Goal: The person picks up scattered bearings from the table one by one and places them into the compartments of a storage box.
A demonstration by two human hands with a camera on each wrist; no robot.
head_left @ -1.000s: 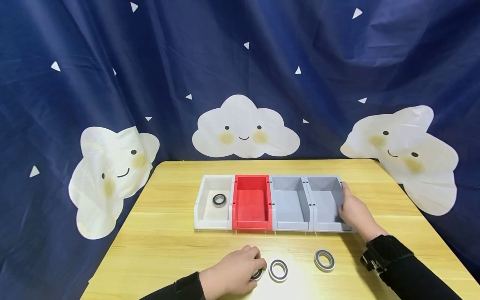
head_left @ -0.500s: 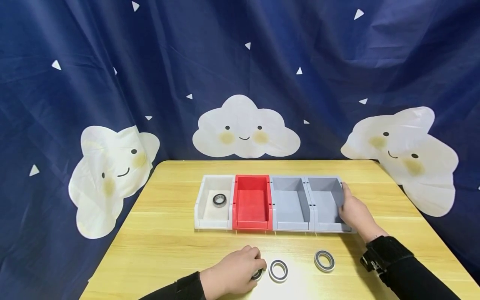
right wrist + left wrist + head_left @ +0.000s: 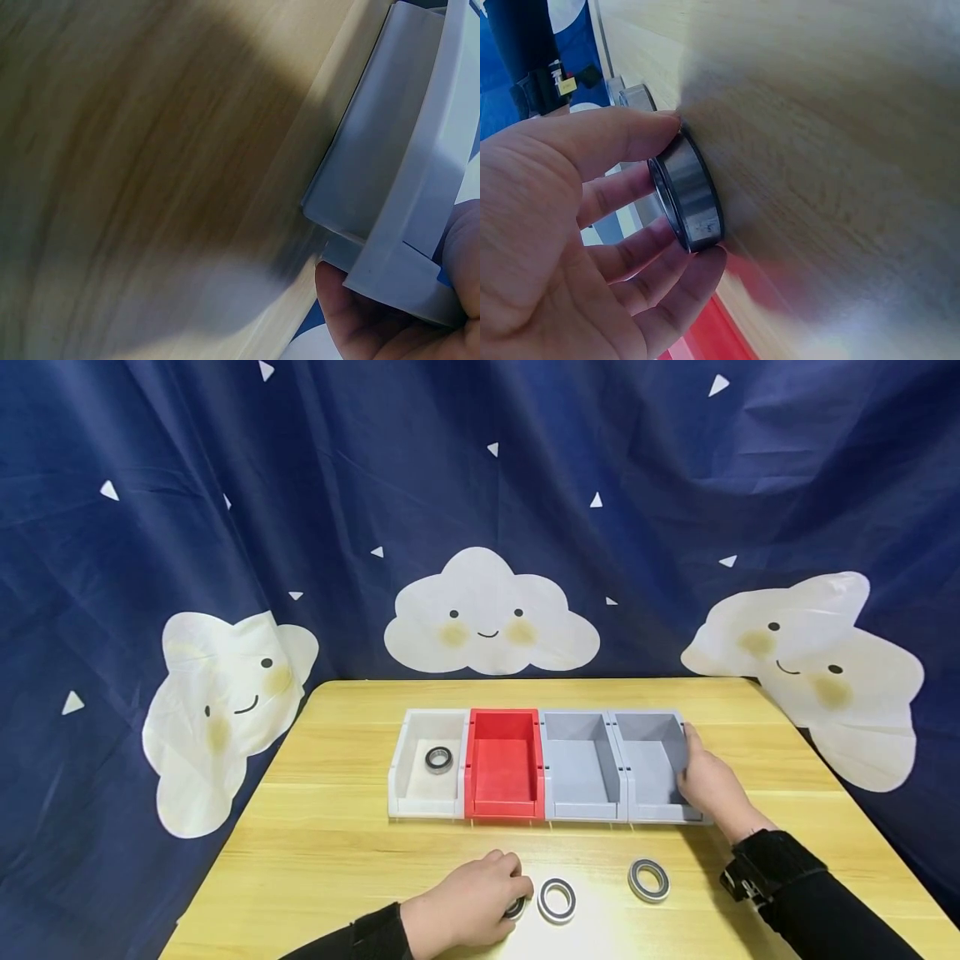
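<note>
Silver rim, dark seal: the held bearing (image 3: 694, 195) is in your left hand (image 3: 467, 902), pinched between thumb and fingertips, at the near side of the wood-grain table (image 3: 330, 793). Your left thumb presses one side of its rim and your fingers curl to the other, closed only as far as the ring allows. Your hand hides most of it in the head view; contact with the tabletop cannot be told. Just beside it to the right, apart, the middle bearing (image 3: 542, 902) lies flat on the wood. Further right, well apart, the right-hand bearing (image 3: 633, 881) lies flat, in front of the end grey bin (image 3: 651, 764). Your right hand (image 3: 712, 787) grips that bin's outer side wall: thumb on the inside, fingers on the outside, closed to the wall's thickness. Four bins stand side by side, touching; from the left: white bin (image 3: 429, 790), red bin (image 3: 504, 768), inner grey bin (image 3: 579, 768), then the one you grip. Inside the white one, a fourth bearing (image 3: 429, 762) lies flat on the floor. You wear black sleeves (image 3: 828, 910), with a dark strap (image 3: 780, 860) at your right wrist. Behind the table hangs a dark blue curtain (image 3: 420, 443) printed with white smiling clouds (image 3: 491, 620).
</note>
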